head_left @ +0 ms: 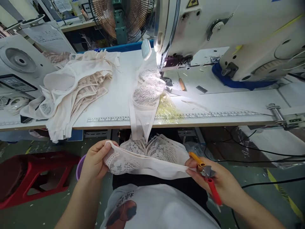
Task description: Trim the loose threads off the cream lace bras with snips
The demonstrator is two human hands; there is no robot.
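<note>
A white lace bra (164,151) is stretched across my lap below the table edge. My left hand (96,159) pinches its left end between thumb and fingers. At the other end, my right hand (214,178) grips the band while also carrying a small cutting tool (209,173) with one orange-yellow and one red handle; its exact kind is hard to make out. Another white lace bra piece (145,95) lies under the sewing machine's needle area and hangs over the table edge, its lower end meeting the bra on my lap.
The white sewing machine (195,28) stands over the table (114,105), which has a printed ruler edge. A pile of white bras (78,79) overhangs at left. Yellowish thread scraps (169,109) lie near the middle. A fan (121,19) stands behind; a red stool (35,178) sits left.
</note>
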